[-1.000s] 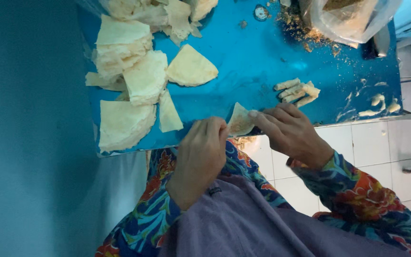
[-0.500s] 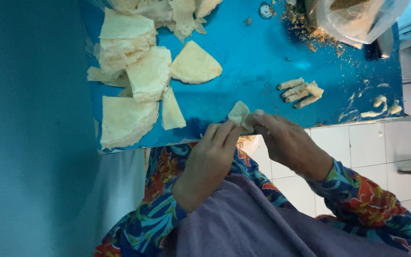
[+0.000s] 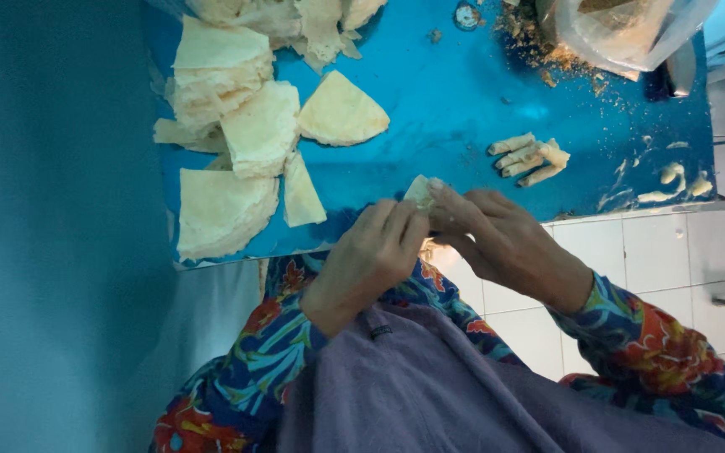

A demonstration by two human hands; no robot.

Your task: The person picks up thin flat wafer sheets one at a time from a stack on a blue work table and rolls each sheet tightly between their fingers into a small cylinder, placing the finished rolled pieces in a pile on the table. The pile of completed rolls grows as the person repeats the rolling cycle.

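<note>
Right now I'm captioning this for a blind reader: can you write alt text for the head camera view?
Two hands, the left hand and the right hand, pinch a small pale pastry wrapper at the edge of a blue table. Stacks of cut wrappers lie on the table, along with a few finished rolls and a plastic bag of filling.
</note>
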